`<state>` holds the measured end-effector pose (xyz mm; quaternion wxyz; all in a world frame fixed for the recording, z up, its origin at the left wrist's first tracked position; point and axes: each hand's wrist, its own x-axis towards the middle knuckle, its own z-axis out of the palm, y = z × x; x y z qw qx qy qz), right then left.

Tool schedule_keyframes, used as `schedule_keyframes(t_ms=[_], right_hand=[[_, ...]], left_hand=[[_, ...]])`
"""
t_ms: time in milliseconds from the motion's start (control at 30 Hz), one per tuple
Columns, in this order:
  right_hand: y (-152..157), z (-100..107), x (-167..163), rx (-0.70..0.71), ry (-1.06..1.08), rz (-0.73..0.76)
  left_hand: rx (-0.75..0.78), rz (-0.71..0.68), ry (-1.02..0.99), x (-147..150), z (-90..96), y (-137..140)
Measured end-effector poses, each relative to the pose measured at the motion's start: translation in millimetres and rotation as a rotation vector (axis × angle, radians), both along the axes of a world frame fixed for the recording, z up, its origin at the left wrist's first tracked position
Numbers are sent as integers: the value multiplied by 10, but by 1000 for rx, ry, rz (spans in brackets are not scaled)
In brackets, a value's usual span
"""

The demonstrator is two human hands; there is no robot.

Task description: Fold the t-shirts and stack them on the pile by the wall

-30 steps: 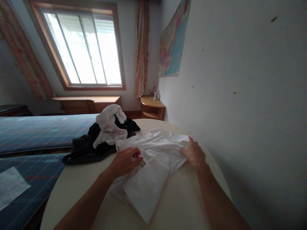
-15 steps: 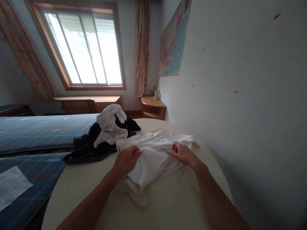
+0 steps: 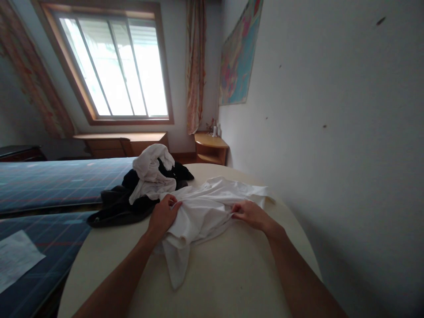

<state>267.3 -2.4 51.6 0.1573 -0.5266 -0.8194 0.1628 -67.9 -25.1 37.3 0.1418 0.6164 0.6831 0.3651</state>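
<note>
A white shirt (image 3: 208,203) lies spread and wrinkled on the round cream table (image 3: 232,278). On its left side my left hand (image 3: 164,214) pinches the cloth between thumb and fingers. My right hand (image 3: 250,214) has its fingers closed on the shirt's near right edge. One pointed flap of the cloth hangs loose toward me across the tabletop. Just beyond my left hand is a heap of clothes, with a crumpled white garment (image 3: 150,165) on top of dark garments (image 3: 122,215).
Beds with blue plaid covers (image 3: 66,179) stand to the left, one bearing a sheet of paper (image 3: 18,260). A white wall (image 3: 347,176) runs close along the right. A corner shelf (image 3: 212,140) and a desk (image 3: 142,137) are at the back, under the window side.
My left hand has shifted left and slightly away from me, drawing the shirt with it. The right hand has moved slightly left and closed on the shirt's edge.
</note>
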Motion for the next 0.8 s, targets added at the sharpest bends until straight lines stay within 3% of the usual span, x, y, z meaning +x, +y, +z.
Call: schedule_keyframes(t_ms=[133, 200, 267, 400, 500, 600, 700, 800], right_hand=[[104, -7, 185, 287, 2, -406], [136, -28, 239, 331, 45, -557], [153, -55, 247, 315, 75, -609], [164, -99, 159, 277, 173, -523], [168, -138, 85, 236, 271, -405], [165, -208, 54, 138, 324, -274], [156, -289, 60, 81, 279, -124], [157, -341, 75, 89, 163, -48]], left_hand=[[10, -37, -18, 5, -16, -4], [8, -43, -22, 17, -15, -10], [6, -45, -3, 31, -13, -16], [66, -57, 114, 66, -10, -38], [266, -119, 228, 131, 35, -112], [387, -435, 296, 251, 134, -260], [284, -833, 370, 388, 194, -406], [169, -960, 447, 475, 133, -448]])
